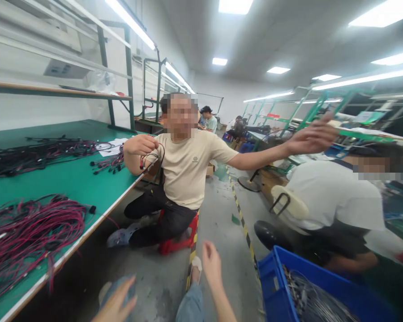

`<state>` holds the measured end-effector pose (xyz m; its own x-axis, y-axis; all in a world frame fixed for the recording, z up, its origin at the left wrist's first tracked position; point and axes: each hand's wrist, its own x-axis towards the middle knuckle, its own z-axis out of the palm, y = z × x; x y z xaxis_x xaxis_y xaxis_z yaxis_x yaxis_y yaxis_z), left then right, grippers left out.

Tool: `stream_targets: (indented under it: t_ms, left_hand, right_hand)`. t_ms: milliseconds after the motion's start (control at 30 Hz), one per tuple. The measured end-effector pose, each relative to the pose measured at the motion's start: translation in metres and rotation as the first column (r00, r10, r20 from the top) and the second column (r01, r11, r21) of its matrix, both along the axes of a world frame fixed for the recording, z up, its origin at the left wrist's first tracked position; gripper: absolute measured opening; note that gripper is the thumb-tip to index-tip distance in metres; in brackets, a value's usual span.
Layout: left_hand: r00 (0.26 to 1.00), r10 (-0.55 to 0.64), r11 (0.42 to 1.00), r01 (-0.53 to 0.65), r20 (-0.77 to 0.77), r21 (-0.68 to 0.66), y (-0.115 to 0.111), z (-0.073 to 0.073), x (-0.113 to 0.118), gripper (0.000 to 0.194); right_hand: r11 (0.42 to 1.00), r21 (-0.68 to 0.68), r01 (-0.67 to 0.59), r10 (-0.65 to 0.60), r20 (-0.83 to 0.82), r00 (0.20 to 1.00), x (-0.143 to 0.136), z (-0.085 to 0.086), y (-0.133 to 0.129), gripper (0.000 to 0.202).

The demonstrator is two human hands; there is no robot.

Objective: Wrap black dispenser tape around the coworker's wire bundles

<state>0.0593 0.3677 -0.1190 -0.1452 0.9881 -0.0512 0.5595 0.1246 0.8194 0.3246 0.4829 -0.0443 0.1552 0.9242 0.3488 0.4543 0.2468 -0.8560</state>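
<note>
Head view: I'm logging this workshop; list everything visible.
Bench: one, green, left
Red cables: many, red, near on bench
Dark cables: many, black, farther along bench
Paper: count unclear, white, bench's far end
Shelf: one, brown, above bench
Bag: one, clear, on shelf
Lights: several, white, overhead
Racks: several, green, right
Workers: several, nearest pale-shirted, centre and right
Stool: one, red, under centre worker
Chair: one, cream, right
Bin: one, blue, lower right
Wires: many, grey, in bin
Tape: two strips, yellow-black, floor
Left hand: one, bare, lower left
Right hand: one, bare, bottom centre
Legs: two, blue denim, bottom
</note>
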Motion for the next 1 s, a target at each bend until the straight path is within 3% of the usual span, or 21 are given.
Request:
stream_targets:
  t_ms: [33, 100, 167, 233, 300, 400, 433, 500, 567, 633, 800, 867, 933, 1000]
  left_hand:
    - [0.997, 0.002, 0.993, -0.011, 0.075, 0.119, 0.019, 0.018, -0.001, 0.053]
    - [0.972, 0.044, 0.942, -0.118, 0.232, 0.313, 0.057, 0.063, -0.001, 0.055]
    - [0.928, 0.063, 0.903, -0.21, 0.367, 0.376, 0.089, 0.106, 0.0, 0.052]
    - [0.896, 0.063, 0.877, -0.26, 0.439, 0.404, 0.108, 0.135, 0.004, 0.048]
    - [0.872, 0.041, 0.869, -0.272, 0.488, 0.413, 0.115, 0.144, 0.008, 0.046]
    - [0.848, 0.047, 0.876, -0.289, 0.527, 0.386, 0.116, 0.137, 0.008, 0.045]
    - [0.845, 0.065, 0.877, -0.302, 0.531, 0.374, 0.116, 0.135, 0.005, 0.045]
    - [0.838, 0.095, 0.872, -0.331, 0.537, 0.362, 0.118, 0.136, -0.002, 0.045]
    - [0.833, 0.093, 0.869, -0.336, 0.545, 0.365, 0.12, 0.144, -0.007, 0.044]
    - [0.838, 0.055, 0.885, -0.293, 0.544, 0.362, 0.12, 0.153, -0.005, 0.045]
    - [0.839, -0.058, 0.949, -0.122, 0.542, 0.291, 0.108, 0.154, 0.025, 0.05]
    - [0.749, -0.153, 0.975, 0.009, 0.645, 0.222, 0.095, 0.154, 0.04, 0.054]
    - [0.563, -0.212, 0.977, 0.152, 0.799, 0.151, 0.078, 0.157, 0.052, 0.059]
    - [0.382, -0.19, 0.971, 0.209, 0.905, 0.116, 0.057, 0.162, 0.059, 0.056]
  right_hand:
    - [0.998, 0.05, 0.037, -0.035, -0.039, 0.999, -0.003, 0.025, 0.01, 0.043]
    - [0.992, 0.118, -0.034, 0.04, -0.047, 0.998, -0.017, 0.069, 0.031, 0.042]
    - [0.977, 0.134, -0.164, 0.167, -0.017, 0.986, -0.04, 0.1, 0.054, 0.043]
    - [0.946, 0.157, -0.283, 0.282, 0.025, 0.959, -0.072, 0.126, 0.076, 0.046]
    - [0.903, 0.243, -0.354, 0.337, 0.111, 0.935, -0.111, 0.153, 0.098, 0.054]
    - [0.856, 0.361, -0.37, 0.276, 0.286, 0.917, -0.17, 0.203, 0.126, 0.079]
    - [0.87, 0.331, -0.365, 0.269, 0.301, 0.915, -0.185, 0.218, 0.134, 0.081]
    - [0.886, 0.145, -0.44, 0.397, 0.254, 0.882, -0.204, 0.239, 0.145, 0.062]
    - [0.824, -0.063, -0.563, 0.566, 0.154, 0.81, -0.204, 0.24, 0.15, 0.033]
    - [0.739, -0.187, -0.648, 0.665, 0.048, 0.745, -0.19, 0.225, 0.146, 0.03]
    - [0.648, -0.317, -0.692, 0.6, -0.347, 0.721, -0.14, 0.177, 0.095, 0.031]
    - [0.55, -0.333, -0.766, 0.555, -0.539, 0.634, -0.13, 0.171, 0.07, 0.024]
    - [0.42, -0.321, -0.849, 0.485, -0.711, 0.509, -0.126, 0.173, 0.047, 0.017]
    - [0.309, -0.303, -0.902, 0.403, -0.817, 0.412, -0.127, 0.177, 0.029, 0.017]
